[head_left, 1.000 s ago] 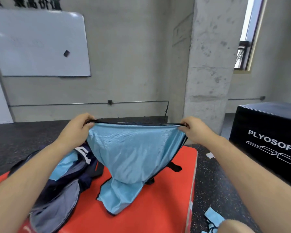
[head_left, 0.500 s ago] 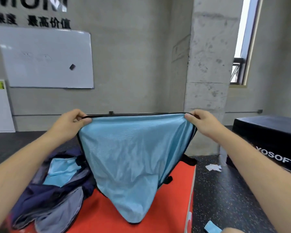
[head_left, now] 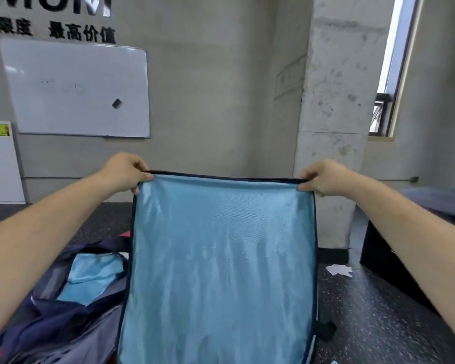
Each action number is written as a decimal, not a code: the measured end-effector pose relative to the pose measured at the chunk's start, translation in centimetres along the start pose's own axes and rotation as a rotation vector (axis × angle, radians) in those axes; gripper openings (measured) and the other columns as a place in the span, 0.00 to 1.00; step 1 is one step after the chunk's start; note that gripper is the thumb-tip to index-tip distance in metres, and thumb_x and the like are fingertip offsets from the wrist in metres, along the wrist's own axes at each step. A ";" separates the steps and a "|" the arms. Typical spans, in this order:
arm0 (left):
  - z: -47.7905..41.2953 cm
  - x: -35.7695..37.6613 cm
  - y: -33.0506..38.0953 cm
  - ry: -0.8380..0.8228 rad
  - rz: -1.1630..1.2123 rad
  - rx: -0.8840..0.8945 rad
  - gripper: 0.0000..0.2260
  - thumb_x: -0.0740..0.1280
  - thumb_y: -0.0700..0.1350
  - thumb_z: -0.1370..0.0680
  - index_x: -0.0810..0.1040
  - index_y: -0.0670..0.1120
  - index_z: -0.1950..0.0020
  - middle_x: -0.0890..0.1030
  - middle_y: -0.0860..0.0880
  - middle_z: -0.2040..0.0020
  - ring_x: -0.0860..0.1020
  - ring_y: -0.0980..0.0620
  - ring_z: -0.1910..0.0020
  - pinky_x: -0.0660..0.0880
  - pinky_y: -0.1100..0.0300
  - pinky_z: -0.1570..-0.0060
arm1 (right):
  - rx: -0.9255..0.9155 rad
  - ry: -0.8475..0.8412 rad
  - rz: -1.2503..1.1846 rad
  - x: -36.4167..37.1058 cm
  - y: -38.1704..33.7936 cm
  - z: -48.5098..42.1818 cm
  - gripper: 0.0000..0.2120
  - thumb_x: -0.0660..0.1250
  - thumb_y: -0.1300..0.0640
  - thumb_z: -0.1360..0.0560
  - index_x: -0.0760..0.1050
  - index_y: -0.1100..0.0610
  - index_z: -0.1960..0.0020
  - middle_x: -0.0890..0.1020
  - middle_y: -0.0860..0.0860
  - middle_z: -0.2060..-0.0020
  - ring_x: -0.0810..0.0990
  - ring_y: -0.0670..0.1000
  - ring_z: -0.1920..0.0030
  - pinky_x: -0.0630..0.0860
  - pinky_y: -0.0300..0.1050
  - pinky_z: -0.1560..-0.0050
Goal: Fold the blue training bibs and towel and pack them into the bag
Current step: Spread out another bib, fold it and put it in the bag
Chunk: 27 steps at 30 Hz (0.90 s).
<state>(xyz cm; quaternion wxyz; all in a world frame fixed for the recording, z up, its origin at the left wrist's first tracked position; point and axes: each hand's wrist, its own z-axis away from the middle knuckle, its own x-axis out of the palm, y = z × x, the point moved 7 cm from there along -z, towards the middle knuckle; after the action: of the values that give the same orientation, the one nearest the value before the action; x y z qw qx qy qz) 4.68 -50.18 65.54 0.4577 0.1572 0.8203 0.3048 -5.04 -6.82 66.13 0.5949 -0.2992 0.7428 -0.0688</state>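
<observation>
A light blue mesh training bib (head_left: 221, 258) with dark trim hangs flat in front of me, stretched by its top edge. My left hand (head_left: 126, 172) pinches its top left corner and my right hand (head_left: 323, 177) pinches its top right corner. Low at the left lies the dark navy bag (head_left: 50, 319), open, with another light blue piece of fabric (head_left: 92, 277) inside it. The hanging bib hides most of the red mat underneath.
A black foam box (head_left: 415, 258) stands at the right on the dark speckled floor (head_left: 365, 324). A concrete pillar (head_left: 334, 127) rises behind the bib. A scrap of white paper (head_left: 339, 270) lies on the floor. A whiteboard (head_left: 76, 88) hangs on the far wall.
Both hands lifted the bib higher and pulled its top edge taut, so it now hangs flat and spread out. My view tilted upward.
</observation>
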 end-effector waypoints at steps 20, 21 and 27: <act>-9.1 1.7 2.5 0.285 0.466 0.167 0.06 0.71 0.38 0.23 0.82 0.49 0.55 0.82 0.52 0.56 0.78 0.55 0.56 0.72 0.66 0.52 | -0.105 0.559 -0.443 -0.8 -0.5 -7.9 0.07 0.63 0.63 0.21 0.79 0.55 0.51 0.81 0.47 0.59 0.77 0.44 0.61 0.69 0.29 0.62; -7.9 2.3 1.6 0.279 0.464 0.152 0.06 0.71 0.37 0.23 0.82 0.48 0.54 0.82 0.50 0.55 0.78 0.54 0.54 0.73 0.64 0.50 | -0.093 0.548 -0.460 0.2 0.1 -6.6 0.07 0.64 0.64 0.22 0.79 0.54 0.52 0.81 0.47 0.60 0.76 0.41 0.63 0.68 0.25 0.66; 3.5 10.0 -6.8 0.168 0.389 -0.008 0.07 0.72 0.38 0.25 0.85 0.43 0.48 0.83 0.48 0.50 0.79 0.58 0.55 0.72 0.71 0.53 | 0.055 0.383 -0.558 10.4 6.6 1.9 0.10 0.65 0.64 0.23 0.79 0.50 0.55 0.82 0.47 0.59 0.79 0.45 0.59 0.73 0.33 0.58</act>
<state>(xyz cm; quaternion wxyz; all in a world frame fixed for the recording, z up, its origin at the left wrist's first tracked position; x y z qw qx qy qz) 2.46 -48.77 53.19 0.3210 0.2847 0.8086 0.4026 -6.88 -6.42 53.81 0.4106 -0.4562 0.7286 -0.3041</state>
